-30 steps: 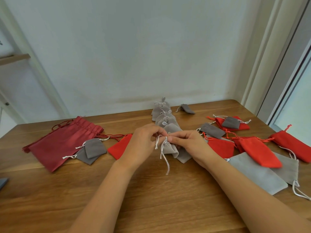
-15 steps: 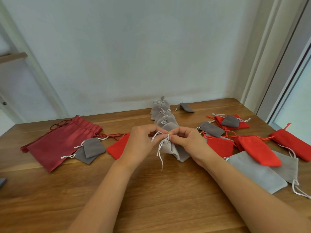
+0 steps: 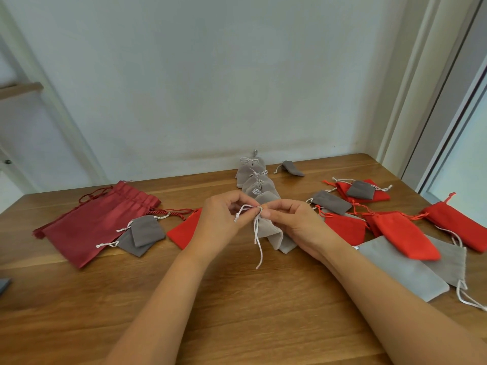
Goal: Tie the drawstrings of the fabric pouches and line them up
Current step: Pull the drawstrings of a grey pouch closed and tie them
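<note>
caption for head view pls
Left hand and right hand knot the drawstring of a grey pouch, tied pouches lined behind

I read the scene as bright and even, soft daylight entering from the right, where the window (image 3: pixel 471 154) glows pale and washed out. The wall (image 3: pixel 210 75) looks flat, with a cool bluish cast. On the table (image 3: pixel 237 325) shadows are faint and soft-edged, and the wood gives only a dull sheen, no hard glare. Wide-angle distortion tilts the frames at the left and right edges inward and bows the table's far edge. Focus is best mid-frame: my left hand (image 3: pixel 224 222) and right hand (image 3: pixel 292 225) pinching the white drawstring (image 3: pixel 257 233) look fairly crisp, while the near forearms and corners go soft.
</note>
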Demonstrator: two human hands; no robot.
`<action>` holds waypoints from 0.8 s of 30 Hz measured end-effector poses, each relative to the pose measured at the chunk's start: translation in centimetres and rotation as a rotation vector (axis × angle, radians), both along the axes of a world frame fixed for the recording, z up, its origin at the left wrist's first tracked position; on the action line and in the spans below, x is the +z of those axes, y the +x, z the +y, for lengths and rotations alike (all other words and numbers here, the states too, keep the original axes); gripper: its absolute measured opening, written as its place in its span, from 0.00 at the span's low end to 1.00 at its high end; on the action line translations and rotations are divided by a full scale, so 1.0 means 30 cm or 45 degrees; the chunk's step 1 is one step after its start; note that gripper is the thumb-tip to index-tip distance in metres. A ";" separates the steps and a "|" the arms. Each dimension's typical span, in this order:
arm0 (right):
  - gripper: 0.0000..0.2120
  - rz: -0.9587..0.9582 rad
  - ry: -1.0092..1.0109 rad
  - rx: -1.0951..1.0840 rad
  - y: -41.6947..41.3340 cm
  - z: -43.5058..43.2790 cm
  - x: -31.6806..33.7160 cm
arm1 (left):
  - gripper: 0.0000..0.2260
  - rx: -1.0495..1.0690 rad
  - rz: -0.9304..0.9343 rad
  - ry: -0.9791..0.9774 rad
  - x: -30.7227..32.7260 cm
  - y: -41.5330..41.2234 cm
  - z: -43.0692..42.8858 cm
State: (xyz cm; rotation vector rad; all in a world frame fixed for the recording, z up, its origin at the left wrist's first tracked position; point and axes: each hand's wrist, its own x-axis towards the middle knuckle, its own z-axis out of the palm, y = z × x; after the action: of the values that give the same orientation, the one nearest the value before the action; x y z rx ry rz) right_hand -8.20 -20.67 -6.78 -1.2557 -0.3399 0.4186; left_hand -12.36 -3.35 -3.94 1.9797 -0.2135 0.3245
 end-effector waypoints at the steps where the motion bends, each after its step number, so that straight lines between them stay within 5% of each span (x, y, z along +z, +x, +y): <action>1: 0.11 -0.020 -0.015 -0.006 -0.001 0.001 0.000 | 0.04 0.005 -0.005 0.014 -0.002 0.001 -0.001; 14: 0.05 -0.293 -0.385 -0.147 -0.010 0.011 0.005 | 0.04 -0.013 0.093 -0.030 -0.002 0.008 0.004; 24: 0.02 -0.390 -0.363 -0.195 -0.016 0.016 0.011 | 0.05 -0.083 0.165 -0.088 0.022 -0.001 0.016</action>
State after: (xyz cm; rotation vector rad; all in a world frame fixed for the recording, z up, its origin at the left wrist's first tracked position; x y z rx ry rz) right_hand -8.69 -20.17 -6.45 -1.6187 -0.4505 0.1436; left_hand -12.38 -2.86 -3.28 1.9133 -0.1806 0.1589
